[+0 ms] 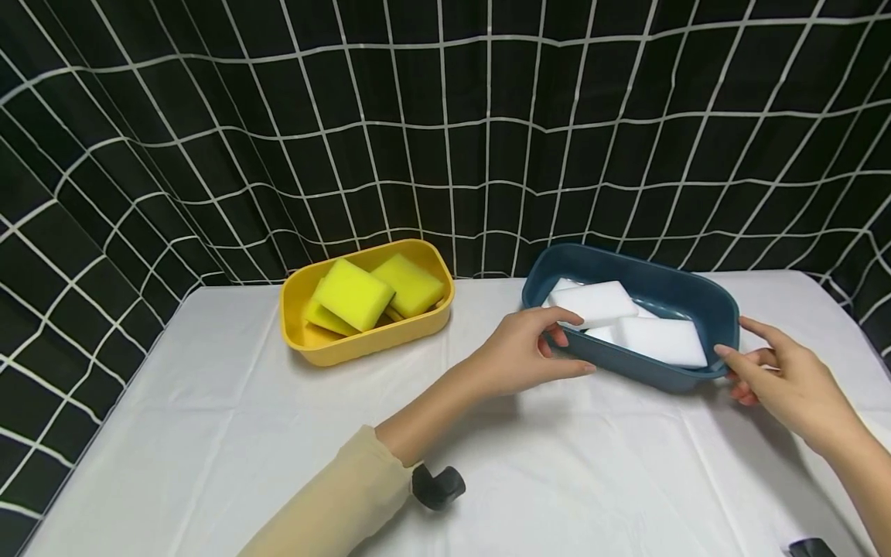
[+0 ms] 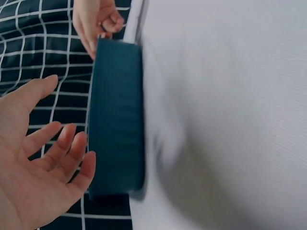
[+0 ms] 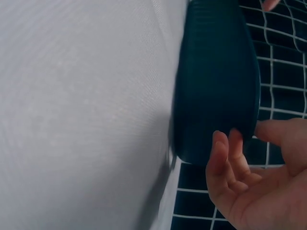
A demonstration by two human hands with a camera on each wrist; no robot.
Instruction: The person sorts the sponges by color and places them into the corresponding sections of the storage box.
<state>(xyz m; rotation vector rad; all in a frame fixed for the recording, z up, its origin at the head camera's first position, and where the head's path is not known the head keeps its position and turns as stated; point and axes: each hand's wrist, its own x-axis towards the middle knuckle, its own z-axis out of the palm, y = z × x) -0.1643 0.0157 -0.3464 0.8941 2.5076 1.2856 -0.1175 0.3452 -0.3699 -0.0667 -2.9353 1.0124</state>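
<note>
A dark blue oblong bin [image 1: 629, 367] stands at the table's right, with several white sponge blocks [image 1: 664, 340] inside. My left hand [image 1: 525, 348] is by the bin's left front side, index fingertip over the rim. In the left wrist view its spread, slightly bent fingers [image 2: 79, 158] hold nothing. At the bin's right end my right hand [image 1: 793, 379] holds the rim, with the thumb over the edge and fingers along the outer wall. The right wrist view shows the bent fingers [image 3: 218, 158] against that end wall; their contact is partly hidden.
To the left stands a yellow bin [image 1: 369, 340] holding several yellow-green sponges [image 1: 355, 294]. Both bins sit near the back edge of the white-covered table [image 1: 557, 464]. A black curtain with a white grid [image 1: 445, 139] hangs behind and at both sides.
</note>
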